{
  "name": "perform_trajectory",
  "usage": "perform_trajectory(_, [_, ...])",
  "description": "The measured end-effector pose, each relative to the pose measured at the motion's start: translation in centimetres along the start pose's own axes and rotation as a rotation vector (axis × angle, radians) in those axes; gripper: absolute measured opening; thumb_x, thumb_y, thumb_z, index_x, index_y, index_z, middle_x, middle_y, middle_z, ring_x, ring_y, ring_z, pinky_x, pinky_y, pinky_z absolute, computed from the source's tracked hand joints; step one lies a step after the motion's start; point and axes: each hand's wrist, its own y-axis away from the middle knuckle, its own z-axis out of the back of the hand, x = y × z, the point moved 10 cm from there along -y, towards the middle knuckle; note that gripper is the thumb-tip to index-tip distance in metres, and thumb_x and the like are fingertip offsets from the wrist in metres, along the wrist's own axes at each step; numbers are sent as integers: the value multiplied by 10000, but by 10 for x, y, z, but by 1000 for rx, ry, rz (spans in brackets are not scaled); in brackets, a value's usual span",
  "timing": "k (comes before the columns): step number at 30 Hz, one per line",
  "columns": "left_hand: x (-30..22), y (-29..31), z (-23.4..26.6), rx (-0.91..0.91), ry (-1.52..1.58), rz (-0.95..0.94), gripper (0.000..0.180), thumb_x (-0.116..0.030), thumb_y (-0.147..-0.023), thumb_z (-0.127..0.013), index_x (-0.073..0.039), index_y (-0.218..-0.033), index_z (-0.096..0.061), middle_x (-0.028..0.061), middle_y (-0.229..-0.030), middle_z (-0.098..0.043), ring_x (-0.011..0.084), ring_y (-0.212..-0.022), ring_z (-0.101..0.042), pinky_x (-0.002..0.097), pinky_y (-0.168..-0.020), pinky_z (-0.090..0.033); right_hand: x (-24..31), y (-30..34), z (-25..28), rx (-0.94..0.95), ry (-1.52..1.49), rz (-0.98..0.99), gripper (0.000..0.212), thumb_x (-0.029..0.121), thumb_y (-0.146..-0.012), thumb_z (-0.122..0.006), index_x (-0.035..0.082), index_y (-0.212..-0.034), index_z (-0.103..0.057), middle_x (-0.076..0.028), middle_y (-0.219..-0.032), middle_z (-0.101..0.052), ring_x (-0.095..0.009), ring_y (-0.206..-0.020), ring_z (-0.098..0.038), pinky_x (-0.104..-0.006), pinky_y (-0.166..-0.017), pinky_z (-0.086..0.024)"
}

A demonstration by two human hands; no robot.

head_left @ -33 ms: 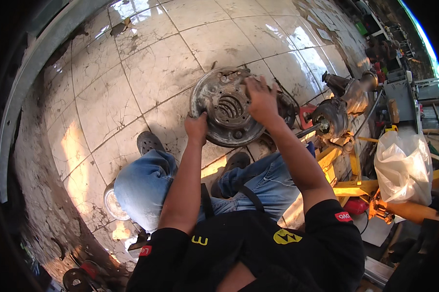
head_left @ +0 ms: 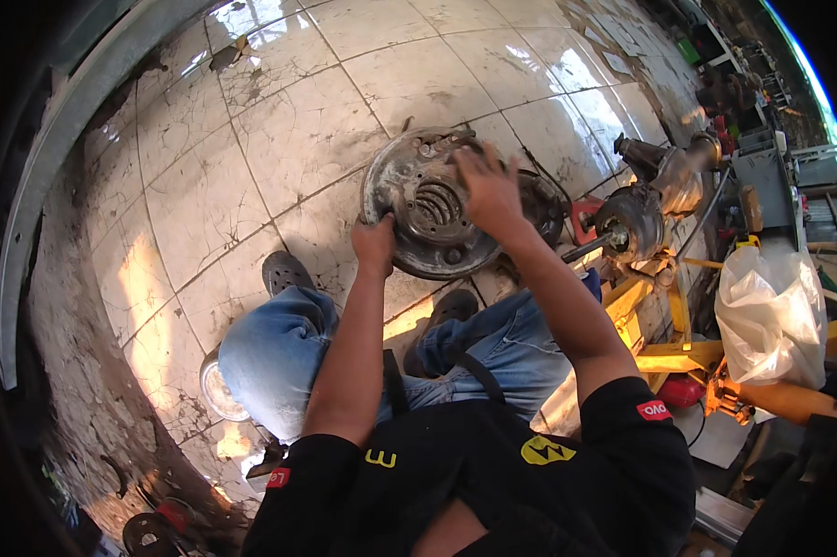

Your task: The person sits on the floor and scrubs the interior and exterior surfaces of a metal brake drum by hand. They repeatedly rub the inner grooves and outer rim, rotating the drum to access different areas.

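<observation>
A round, grimy metal brake backing plate (head_left: 402, 252) is held over the tiled floor in front of my knees. My left hand (head_left: 375, 246) grips its lower left rim, thumb on the upper face. Over the plate's upper right part is my right hand (head_left: 490, 193), fingers spread and slightly blurred; whether they touch the metal I cannot tell. Through the plate's central hole shows a coil spring (head_left: 440, 204). A dark round metal part (head_left: 542, 209) sits at the plate's right side, partly hidden by my right hand and wrist.
To the right, an axle assembly (head_left: 634, 223) rests by a yellow metal stand (head_left: 680, 357). Beyond it are a white plastic bag (head_left: 769, 320) and a grey metal box (head_left: 769, 186). A curved metal beam (head_left: 28, 204) runs along the left. Beside my left knee lies a round metal piece (head_left: 219, 388).
My right hand has shifted slightly left across the plate, fingers still spread. My left hand and the backing plate stay where they were.
</observation>
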Motion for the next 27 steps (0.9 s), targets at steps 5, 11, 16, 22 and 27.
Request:
perform_trajectory(5, [-10, 9, -5, -12, 8, 49, 293, -106, -792, -695, 78, -1015, -650, 191, -922, -699, 267, -805, -664, 374, -739, -502, -1, -4, -47, 96, 140, 12, 767, 82, -846, -590, 175, -1529, -252, -3, -1585, -262, -296, -1491, -93, -643, -1147, -45])
perform_trajectory(11, [-17, 8, -3, -38, -57, 66, 292, -92, -789, -702, 96, -1005, -641, 211, -927, -694, 277, -796, -664, 382, -734, -505, -51, 32, -44, 200, 204, -75, 707, 110, -843, -589, 166, -1499, -328, -18, -1545, -350, -302, -1486, -129, -670, -1132, -42])
perform_trajectory(16, [-7, -1, -10, -29, -15, 65, 327, -116, -785, -713, 106, -1009, -627, 216, -932, -688, 301, -794, -665, 397, -739, -507, -12, 18, -14, -74, 4, 21, 634, 79, -846, -539, 188, -1457, -406, -10, -1513, -405, -306, -1474, -178, -661, -1134, -56])
perform_trajectory(22, [-4, -4, -15, 4, -101, 71, 341, -85, -812, -702, 71, -1103, -618, 171, -962, -676, 258, -831, -641, 390, -704, -506, -27, 13, -36, -25, 24, -38, 653, 64, -838, -538, 206, -1460, -401, 8, -1527, -382, -307, -1467, -201, -683, -1124, -77])
perform_trajectory(27, [-3, -8, -5, 6, -23, 45, 320, -95, -783, -708, 81, -1036, -624, 197, -928, -689, 284, -825, -662, 383, -732, -504, -47, 27, -15, 150, -84, -106, 566, 62, -837, -527, 184, -1389, -499, -21, -1475, -456, -340, -1445, -251, -697, -1110, -123])
